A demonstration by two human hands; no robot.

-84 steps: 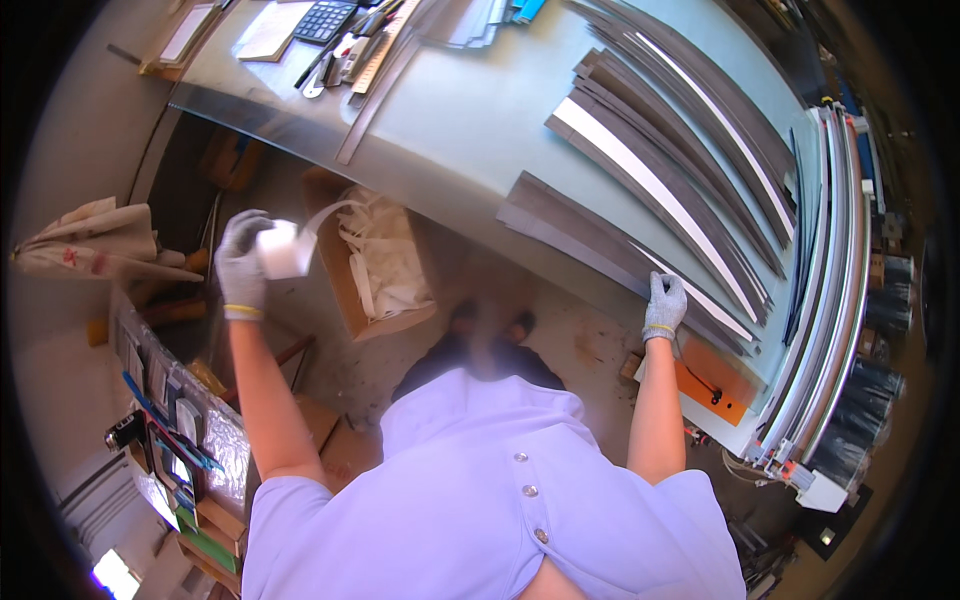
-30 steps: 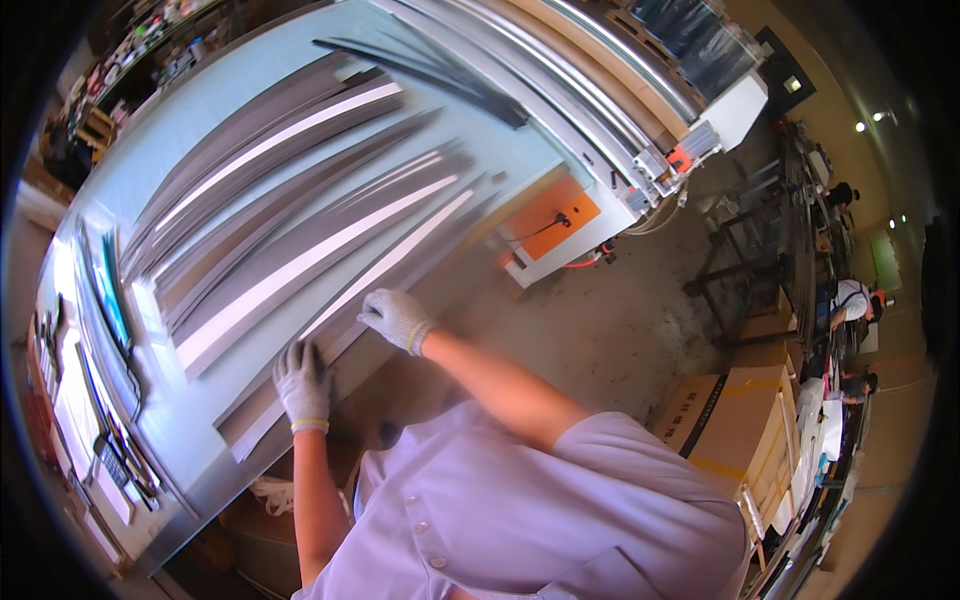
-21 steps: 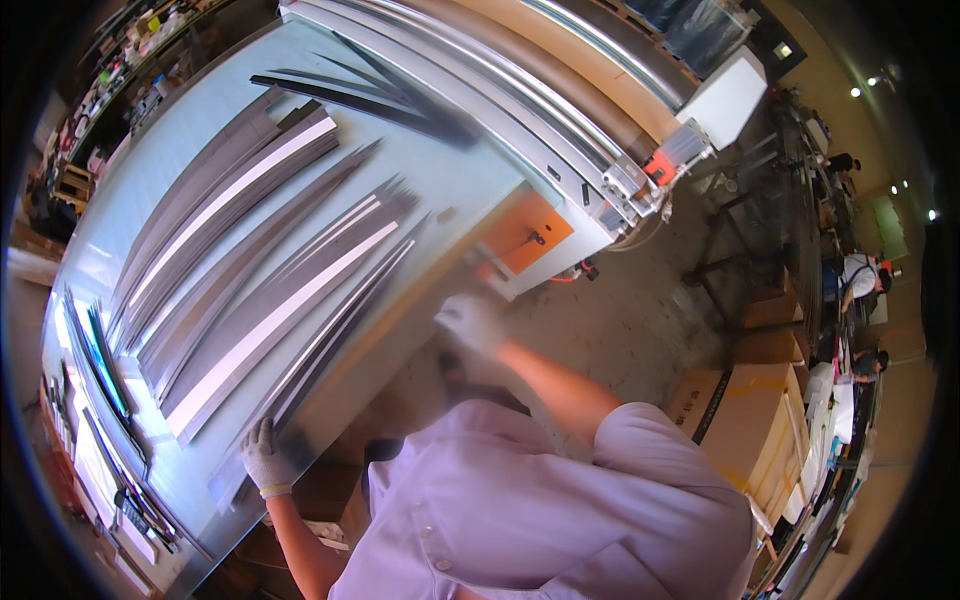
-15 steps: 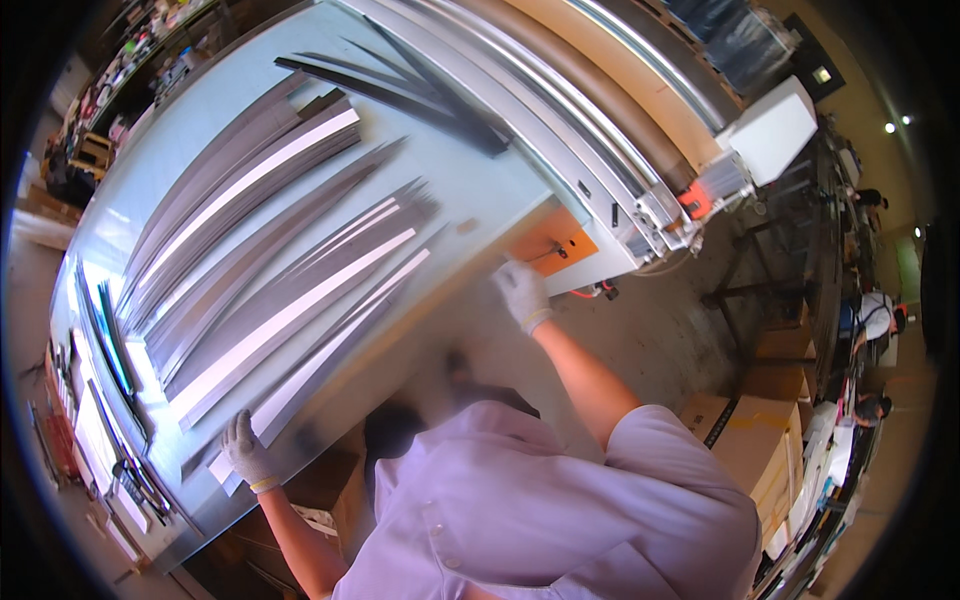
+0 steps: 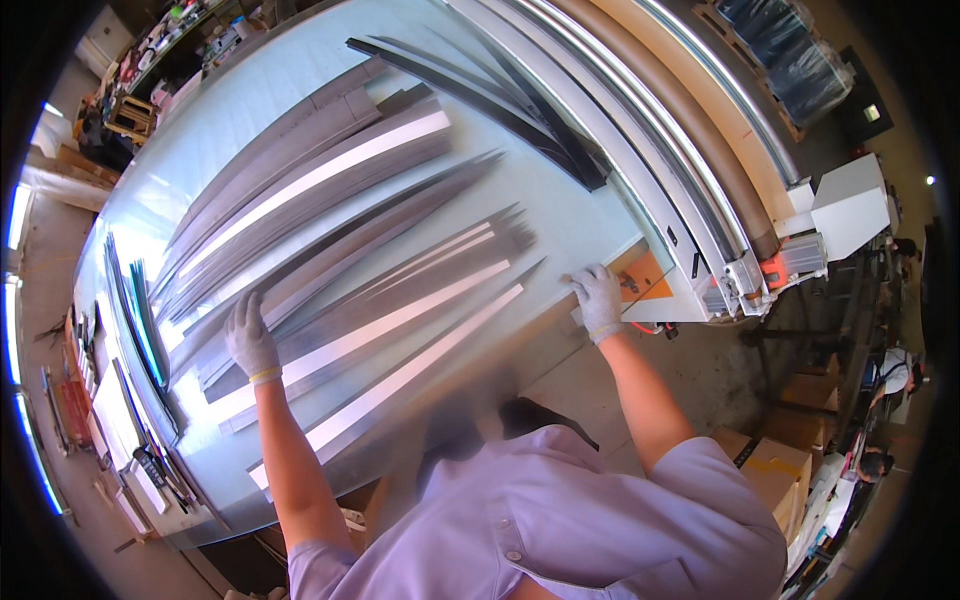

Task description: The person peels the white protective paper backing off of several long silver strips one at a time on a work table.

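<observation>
A workshop is seen from above, and a long pale grey worktable (image 5: pixel 300 120) fills the view, running from about seven o'clock up to one o'clock, with a white machine with curved rails (image 5: pixel 700 180) along its far side. Long thin strips of shiny grey sheet metal (image 5: pixel 330 250) are fanned out across the tabletop, their long axes lying along the same seven-to-one line. The left hand (image 5: pixel 250 338), in a white work glove, is laid flat and spread on the near bundle of strips, towards nine o'clock; its fingers are apart and pressed down, not closed around anything. The right hand (image 5: pixel 598 298), also gloved, is set at the table's near edge towards three o'clock, just beside an orange panel (image 5: pixel 645 280); whether it grips the edge cannot be told. The pointed ends of the strips are seen between the two hands, nearer the right one, while the bulk is under the left. Both forearms are stretched forward and splayed wide. Small tools are lined up along the table's left end (image 5: pixel 130 460).
</observation>
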